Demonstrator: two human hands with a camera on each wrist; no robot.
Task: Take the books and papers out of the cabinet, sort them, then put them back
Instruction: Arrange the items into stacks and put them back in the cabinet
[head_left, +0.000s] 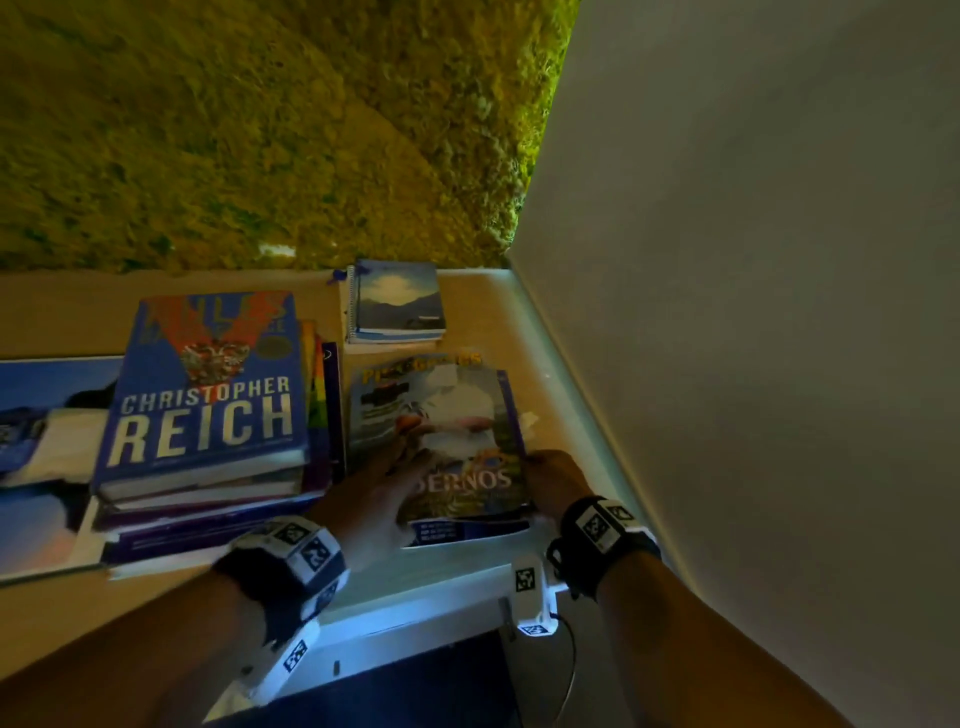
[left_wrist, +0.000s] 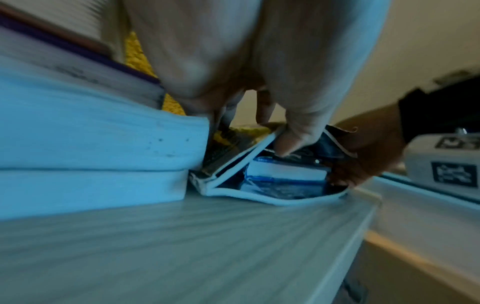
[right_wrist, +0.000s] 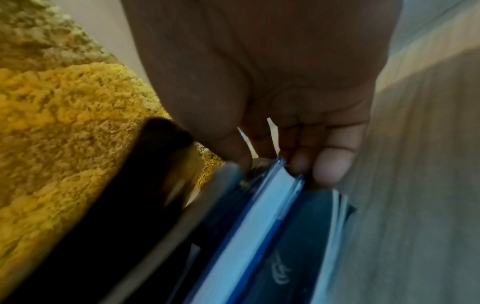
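A small pile of magazines (head_left: 452, 415) lies at the front right of the cabinet top (head_left: 550, 332). My left hand (head_left: 374, 488) lies over its left side. In the left wrist view my left hand (left_wrist: 275, 133) has its thumb tucked under the raised top magazine (left_wrist: 233, 162), with a blue-edged book (left_wrist: 285, 172) below it. My right hand (head_left: 553, 470) grips the pile's right edge. Seen from the right wrist, the fingers of my right hand (right_wrist: 285, 164) curl over the blue-edged book (right_wrist: 259, 216).
A tall stack of books (head_left: 208, 405) topped by a blue hardcover stands just left of the pile. At the back lies a spiral notebook (head_left: 397, 301). A large blue sheet (head_left: 47, 415) lies far left. A pale wall (head_left: 753, 260) closes the right side, and a mossy green wall (head_left: 260, 130) the back.
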